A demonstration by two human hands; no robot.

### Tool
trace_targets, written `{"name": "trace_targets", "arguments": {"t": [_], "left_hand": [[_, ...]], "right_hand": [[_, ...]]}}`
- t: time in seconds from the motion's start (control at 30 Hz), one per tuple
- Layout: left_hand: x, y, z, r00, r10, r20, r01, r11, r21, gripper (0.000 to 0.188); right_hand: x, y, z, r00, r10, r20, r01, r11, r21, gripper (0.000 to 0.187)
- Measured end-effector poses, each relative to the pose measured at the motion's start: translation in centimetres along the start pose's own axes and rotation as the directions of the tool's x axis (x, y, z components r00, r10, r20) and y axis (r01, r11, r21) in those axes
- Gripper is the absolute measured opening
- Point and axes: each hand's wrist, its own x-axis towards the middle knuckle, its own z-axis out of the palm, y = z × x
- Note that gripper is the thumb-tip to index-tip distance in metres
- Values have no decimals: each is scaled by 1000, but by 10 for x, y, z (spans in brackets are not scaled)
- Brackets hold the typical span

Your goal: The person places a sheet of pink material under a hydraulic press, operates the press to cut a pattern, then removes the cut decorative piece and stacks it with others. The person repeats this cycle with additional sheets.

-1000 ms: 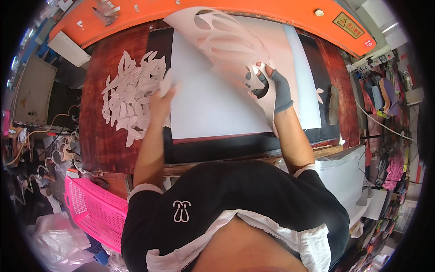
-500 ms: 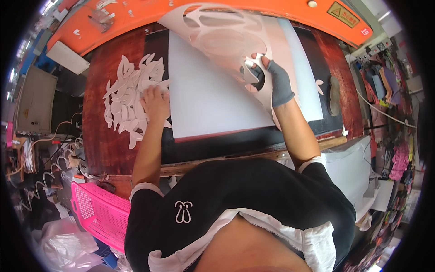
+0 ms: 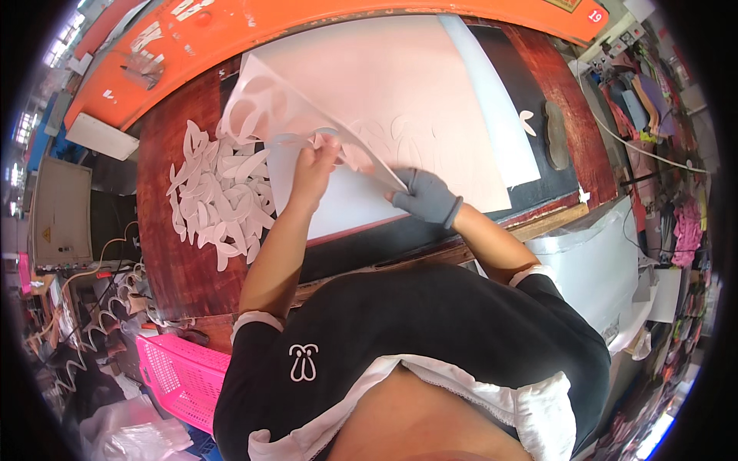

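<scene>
A thin pale pink sheet with rounded cut-out openings (image 3: 261, 96) is raised at a slant over the table. My right hand (image 3: 425, 197), in a grey glove with bare fingertips, pinches its lower right edge. Bare and with fingers closed, my left hand (image 3: 311, 173) is at one of the openings; whether it grips the rim or a loose piece is hidden. Beneath lies a flat pink sheet (image 3: 415, 69) with curved cut lines, on a white board (image 3: 338, 219). Left of my left hand is a heap of pale leaf-shaped pieces (image 3: 219, 192).
An orange machine beam (image 3: 254, 34) spans the far side of the dark red table (image 3: 165, 265). On the right lie a small pale piece (image 3: 526, 123) and a dark elongated object (image 3: 556, 136). A pink basket (image 3: 181, 376) stands below the table's left front.
My right hand has come down and left, drawing the perforated sheet along. My left hand has left the heap and reached the sheet. More of the flat pink sheet shows.
</scene>
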Motion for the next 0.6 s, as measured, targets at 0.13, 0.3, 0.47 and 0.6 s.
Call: {"name": "trace_targets", "arguments": {"t": [0.13,0.3,0.47,0.6], "left_hand": [[11,5,-3,991,115,65,-116,993,21,38],[40,42,-8,963,266,-42,-269,943,-198,40],[1,35,-1,913,405,-43,-369,868,332,39],[-28,7,36,975,129,183,-145,987,76,32]], "right_hand": [[-6,0,1,970,231,77,-239,963,123,41],[30,-29,-21,952,288,106,-265,596,758,37],[49,-44,-22,965,263,7,-71,234,970,34],[51,-40,-14,953,299,-55,-102,485,869,35]]}}
